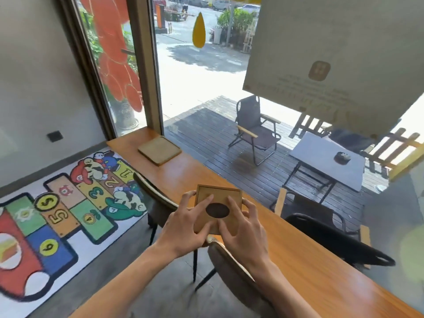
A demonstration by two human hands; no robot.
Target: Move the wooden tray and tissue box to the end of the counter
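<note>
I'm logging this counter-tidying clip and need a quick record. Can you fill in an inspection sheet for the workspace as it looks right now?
Surface: long wooden counter running along the window, bare apart from the two job items.
Job's things: wooden tray lies flat near the far end of the counter; tissue box sits nearer, wooden with a dark oval opening on top.
Clutter: nothing seen on the counter.
Hands: left hand and right hand grip the tissue box from either side, fingers on its top.
Cables: nothing seen.
Surroundings: chairs tucked at the counter, printed floor mat to the left, a deck with folding chair outside the glass.
</note>
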